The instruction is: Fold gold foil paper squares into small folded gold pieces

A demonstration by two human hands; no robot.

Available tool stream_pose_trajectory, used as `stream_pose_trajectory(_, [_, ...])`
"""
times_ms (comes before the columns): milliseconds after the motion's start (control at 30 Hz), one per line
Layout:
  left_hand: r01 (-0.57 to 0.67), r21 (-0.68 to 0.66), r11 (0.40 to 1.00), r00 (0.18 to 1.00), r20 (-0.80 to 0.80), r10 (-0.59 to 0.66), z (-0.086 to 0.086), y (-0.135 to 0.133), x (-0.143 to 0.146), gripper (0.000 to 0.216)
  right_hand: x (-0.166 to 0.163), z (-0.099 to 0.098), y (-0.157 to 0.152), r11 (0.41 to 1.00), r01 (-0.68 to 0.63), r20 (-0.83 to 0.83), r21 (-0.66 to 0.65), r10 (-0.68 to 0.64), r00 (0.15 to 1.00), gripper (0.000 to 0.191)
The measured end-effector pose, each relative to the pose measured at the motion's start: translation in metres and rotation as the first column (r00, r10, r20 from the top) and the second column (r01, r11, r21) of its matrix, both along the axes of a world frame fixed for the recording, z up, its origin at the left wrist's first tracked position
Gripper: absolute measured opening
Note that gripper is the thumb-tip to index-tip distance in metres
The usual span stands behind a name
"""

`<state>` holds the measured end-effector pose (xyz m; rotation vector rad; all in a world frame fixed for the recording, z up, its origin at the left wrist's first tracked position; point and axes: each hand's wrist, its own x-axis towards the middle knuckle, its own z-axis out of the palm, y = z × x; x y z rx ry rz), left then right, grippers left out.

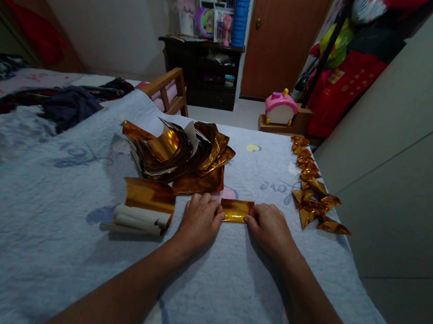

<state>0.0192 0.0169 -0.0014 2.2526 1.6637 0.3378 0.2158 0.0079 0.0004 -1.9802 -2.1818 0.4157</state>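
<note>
A narrow strip of folded gold foil paper (236, 211) lies crosswise on the cloth between my two hands. My left hand (202, 219) grips its left end with curled fingers, the thumb along the near edge. At the right end, my right hand (270, 227) pinches the strip between thumb and fingers. Just left of my left hand rests a curled gold sheet (150, 195), with rolled white-backed sheets (136, 219) on its near side. Beyond them a thick stack of curved gold foil sheets (169, 146) stands fanned out. Several folded gold pieces (312, 197) line the right edge.
A pale blue patterned cloth (219, 295) covers the surface under everything. Dark clothes (72, 105) lie on the left. Past the far edge are a wooden chair (174, 91), a pink toy (281, 108), a dark cabinet (198, 70) and a brown door (284, 40). A pale panel (416, 162) borders the right.
</note>
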Motion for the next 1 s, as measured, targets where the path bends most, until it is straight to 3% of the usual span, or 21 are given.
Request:
stream_pose_trajectory(400, [0.002, -0.017, 1.0, 1.0, 0.028, -0.001, 0.0, -0.003, -0.001, 0.009, 0.003, -0.003, 0.0, 1.0, -0.003, -0.063, -0.005, 0.003, 0.998, 0.014])
stream_pose_trajectory(667, [0.011, 0.078, 0.997, 1.0, -0.007, -0.01, -0.003, -0.007, 0.001, 0.014, 0.002, -0.001, 0.0, 1.0, -0.006, -0.061, -0.001, 0.006, 0.998, 0.014])
stream_pose_trajectory(800, [0.124, 0.149, 0.981, 0.992, 0.001, -0.125, -0.004, -0.006, 0.003, 0.004, 0.002, -0.001, 0.0, 1.0, -0.002, -0.059, -0.007, 0.001, 0.998, 0.016])
stream_pose_trajectory(933, [0.322, 0.14, 0.936, 0.946, -0.005, -0.324, -0.008, -0.005, 0.005, 0.013, 0.002, -0.002, 0.001, 1.0, -0.007, -0.055, -0.013, 0.006, 0.998, 0.015])
stream_pose_trajectory(1000, [0.354, 0.115, 0.928, 0.935, -0.041, -0.352, -0.008, -0.008, 0.006, 0.016, 0.002, -0.002, 0.001, 1.0, -0.001, -0.054, -0.018, 0.0, 0.999, 0.016])
